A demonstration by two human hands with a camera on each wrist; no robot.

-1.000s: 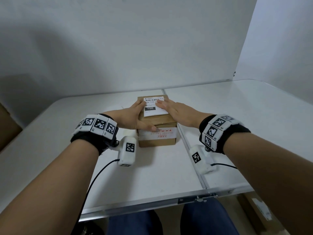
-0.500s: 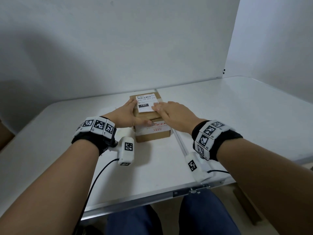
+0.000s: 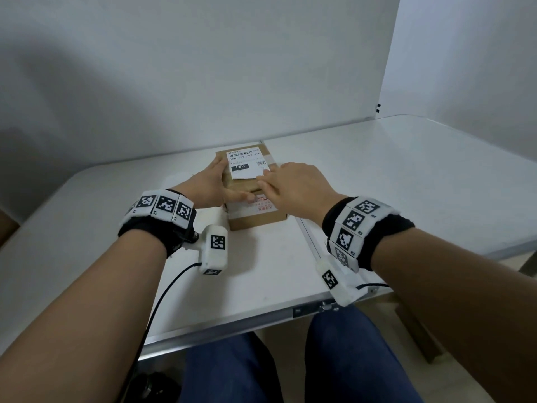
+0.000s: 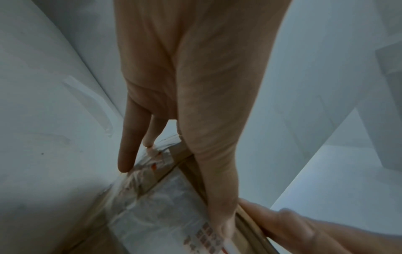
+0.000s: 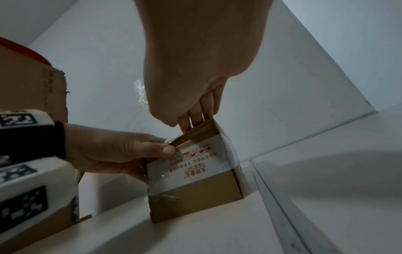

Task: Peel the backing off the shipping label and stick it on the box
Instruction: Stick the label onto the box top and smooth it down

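A small brown cardboard box (image 3: 255,221) stands on the white table, taped across with printed white tape. The white shipping label (image 3: 245,164) with barcode lies flat on its top. My left hand (image 3: 210,184) braces the box's left side, fingers straight along that edge and thumb stretched along the near top edge. My right hand (image 3: 290,184) lies flat, its fingertips (image 3: 263,178) pressing the label's near right corner. In the right wrist view the left hand (image 5: 121,149) steadies the box (image 5: 195,197) under the right hand (image 5: 195,68). The left wrist view shows straight fingers (image 4: 128,146) against the box (image 4: 156,206).
Two white tabletops (image 3: 377,184) meet at a seam (image 3: 308,237) just right of the box. White walls close off the back. A crinkled clear strip (image 5: 139,92) lies on the table behind the box. A large cardboard carton (image 5: 32,86) stands at the left.
My right fingertips have slid from the label's far middle toward me to its near right corner. The left hand has stayed on the box. The head view has shifted.
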